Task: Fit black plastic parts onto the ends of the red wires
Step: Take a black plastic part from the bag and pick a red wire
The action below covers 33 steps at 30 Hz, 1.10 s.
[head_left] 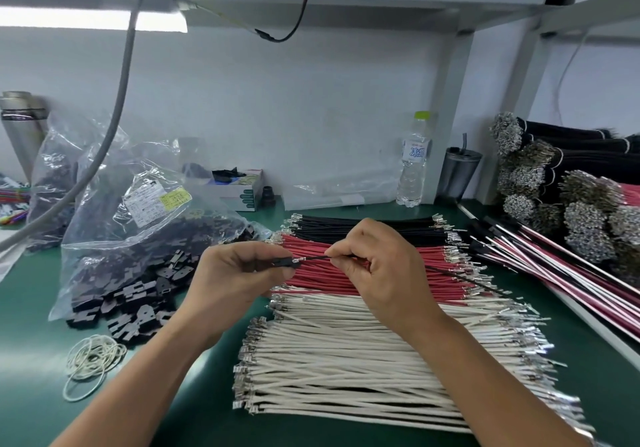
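Plainly, both hands were closed in pinches above the laid-out wires. The left hand (239, 270) held a small black plastic part (282, 262) between thumb and curled fingers, its open end facing right. The right hand (374, 266) pinched a thin dark wire (313, 258) just behind its metal terminal (298, 259), and that terminal stood at the mouth of the part, touching it or about to enter; how deep it sat could not be told. The wire in the fingers looked black, not red, and its tail ran away to the right past the palm.

Directly under the fingers lay the red wires (346, 273) in a flat row, with black wires (363, 226) just beyond them and white wires (363, 353) nearer the person. Left of the left hand, loose black plastic housings (131, 294) spilled from a clear bag (138, 211) onto the green mat (31, 308), with rubber bands (91, 360) nearby.

By my judgement the wires were light and limp, so a hold far from the terminal would let them buckle; pinching close behind the crimp gave the stiffness to push. The part looked rigid, small and smooth, best held by its flat sides. The thin terminal tabs could bend if pushed in crooked.
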Motion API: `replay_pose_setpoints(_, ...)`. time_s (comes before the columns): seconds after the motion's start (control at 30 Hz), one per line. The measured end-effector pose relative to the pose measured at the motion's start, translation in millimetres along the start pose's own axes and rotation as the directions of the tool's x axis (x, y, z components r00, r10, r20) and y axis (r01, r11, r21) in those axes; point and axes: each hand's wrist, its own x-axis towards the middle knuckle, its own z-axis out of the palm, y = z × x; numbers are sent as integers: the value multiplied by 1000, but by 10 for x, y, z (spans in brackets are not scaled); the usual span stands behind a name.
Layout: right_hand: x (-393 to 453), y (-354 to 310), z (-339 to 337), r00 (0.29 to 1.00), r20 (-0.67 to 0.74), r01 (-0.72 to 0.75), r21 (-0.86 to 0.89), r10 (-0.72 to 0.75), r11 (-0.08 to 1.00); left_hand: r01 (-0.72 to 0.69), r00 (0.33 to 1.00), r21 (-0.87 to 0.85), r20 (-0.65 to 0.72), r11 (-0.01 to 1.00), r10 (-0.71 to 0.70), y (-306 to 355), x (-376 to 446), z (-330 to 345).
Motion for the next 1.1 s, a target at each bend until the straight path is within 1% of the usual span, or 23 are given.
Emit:
replay_pose_setpoints(0.2,-6,40,-9,998,51,-53,86,49,995,39,999,-51,28,998,-38,2,-2,-1)
replay_pose_setpoints(0.33,10,29,-12,998,21,-57,76,55,995,63,998,-54,25,997,-62,12,2,19)
replay_pose_setpoints(0.4,18,30,-23,998,30,-63,105,60,993,67,998,-62,15,996,-66,12,1,18)
replay_pose_setpoints(0.53,30,35,-23,982,127,-165,237,138,957,67,997,-77,44,995,-64,22,-16,9)
replay_pose_setpoints(0.63,35,39,-7,972,152,-219,295,181,930,74,995,-93,77,993,-67,20,-16,1)
replay_pose_setpoints(0.7,17,26,7,976,137,-201,257,170,945,70,995,-89,76,993,-64,8,-13,-2)
replay_pose_setpoints(0.77,5,-17,12,991,100,-103,92,94,990,35,998,-3,55,999,-34,-14,-17,15)
replay_pose_setpoints(0.83,1,-57,11,997,81,-3,-34,5,999,-20,999,107,45,994,15,-29,-17,33)
replay_pose_setpoints(0.87,5,-59,11,997,75,16,-46,-12,999,-34,999,122,41,992,29,-31,-14,31)
replay_pose_setpoints(0.9,4,-58,12,997,74,0,-22,2,1000,-31,999,98,35,995,28,-29,-12,24)
replay_pose_setpoints(1.0,1,-48,13,986,98,-150,159,135,976,17,999,-34,38,999,-16,-14,-12,-13)
replay_pose_setpoints(1.03,-1,-52,17,984,105,-157,171,140,973,16,999,-31,45,999,-15,-10,-16,-5)
replay_pose_setpoints(1.1,-11,-90,33,991,107,-88,97,78,991,-21,998,73,53,997,17,-7,-33,34)
